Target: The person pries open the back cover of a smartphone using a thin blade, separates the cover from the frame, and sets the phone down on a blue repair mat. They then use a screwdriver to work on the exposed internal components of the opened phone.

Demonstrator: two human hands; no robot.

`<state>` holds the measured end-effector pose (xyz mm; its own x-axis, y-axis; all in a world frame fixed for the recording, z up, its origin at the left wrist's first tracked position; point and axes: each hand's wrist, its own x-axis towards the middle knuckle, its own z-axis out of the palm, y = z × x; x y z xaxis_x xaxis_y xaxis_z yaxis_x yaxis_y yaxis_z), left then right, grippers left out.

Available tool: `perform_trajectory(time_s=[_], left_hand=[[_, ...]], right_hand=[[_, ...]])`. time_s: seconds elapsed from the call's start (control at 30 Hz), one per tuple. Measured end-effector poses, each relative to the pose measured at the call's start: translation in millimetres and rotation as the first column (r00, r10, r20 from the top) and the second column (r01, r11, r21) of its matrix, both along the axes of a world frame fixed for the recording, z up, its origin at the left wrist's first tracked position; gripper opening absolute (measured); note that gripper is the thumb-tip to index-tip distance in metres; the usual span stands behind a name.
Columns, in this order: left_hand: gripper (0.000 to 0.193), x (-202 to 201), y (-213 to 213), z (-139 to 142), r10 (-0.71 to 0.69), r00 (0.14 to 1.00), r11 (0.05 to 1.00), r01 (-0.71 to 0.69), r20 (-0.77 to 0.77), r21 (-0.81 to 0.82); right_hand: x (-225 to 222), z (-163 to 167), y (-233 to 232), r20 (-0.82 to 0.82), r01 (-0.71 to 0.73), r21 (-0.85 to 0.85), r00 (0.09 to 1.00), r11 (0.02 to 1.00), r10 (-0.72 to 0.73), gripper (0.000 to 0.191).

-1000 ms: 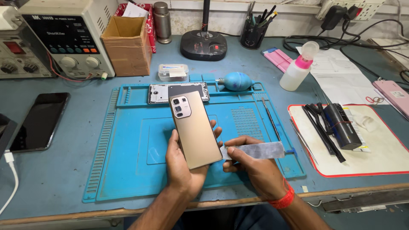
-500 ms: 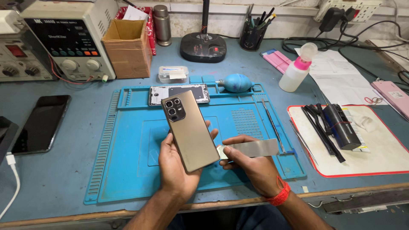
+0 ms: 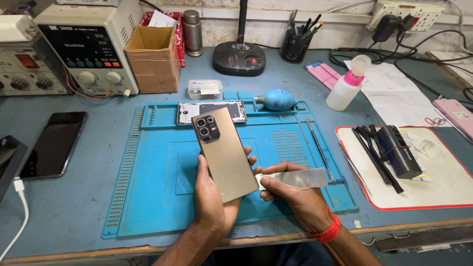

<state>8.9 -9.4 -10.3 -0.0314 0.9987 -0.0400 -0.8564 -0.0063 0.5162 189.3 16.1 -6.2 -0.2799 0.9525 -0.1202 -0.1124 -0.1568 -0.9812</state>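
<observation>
Change: over the last second the gold phone [image 3: 224, 154] has tilted, its camera end swinging from the right towards the left, while the clear plastic card [image 3: 294, 178] has stayed at its lower right edge.
Meaning: the person seems to be turning the phone to bring another stretch of its edge to the card (a judgement, not something seen).
Left hand [image 3: 213, 199]: clamped round the lower half of the phone, fingertips curling over its right edge.
Right hand [image 3: 295, 199]: pinched shut on the card, thumb on top, card tip touching the phone's side.
Phone position: held above the blue work mat [image 3: 162, 212], back facing up, in front of an opened phone [image 3: 211, 111] lying on the mat's far edge.
Phone look: smooth gold back, dark camera block in the upper corner; no gap at the seam is visible.
Nearby: tweezers [image 3: 319, 148] lie on the mat, right of the hands.
</observation>
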Motion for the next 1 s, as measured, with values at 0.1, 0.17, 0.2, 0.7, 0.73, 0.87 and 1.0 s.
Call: perform_trajectory(time_s=[0.1, 0.17, 0.2, 0.7, 0.73, 0.87, 1.0], left_hand=[[0.073, 1, 3, -2, 0.008, 1.000, 1.000, -0.008, -0.007, -0.030], [0.072, 2, 9, -3, 0.055, 0.996, 0.997, -0.051, 0.066, -0.055], [0.072, 5, 12, -4, 0.080, 0.991, 0.995, -0.073, 0.105, -0.068], [0.065, -11, 8, 9, 0.060, 0.996, 0.998, -0.059, 0.068, -0.009], [0.065, -10, 8, 8, 0.055, 0.996, 0.998, -0.054, 0.065, -0.019], [0.063, -7, 9, 8, 0.035, 0.998, 0.999, -0.034, 0.046, -0.023], [0.063, -7, 6, 9, 0.007, 0.999, 1.000, -0.007, 0.034, 0.007]], right_hand=[[-1, 3, -2, 0.085, 0.029, -0.040, 0.996, 0.999, -0.025, 0.023], [-4, 2, -10, 0.070, -0.075, 0.027, 0.995, 0.997, 0.073, 0.022], [-5, 2, -13, 0.069, -0.127, 0.062, 0.990, 0.990, 0.123, 0.021], [-2, 1, 5, -0.042, 0.116, 0.001, 0.992, 0.993, -0.116, 0.027], [-1, 1, 5, -0.054, 0.114, -0.009, 0.992, 0.993, -0.115, 0.027], [3, -4, 2, -0.052, 0.091, -0.002, 0.994, 0.996, -0.091, 0.027], [3, -6, 0, -0.028, 0.073, -0.007, 0.997, 0.997, -0.073, 0.028]])
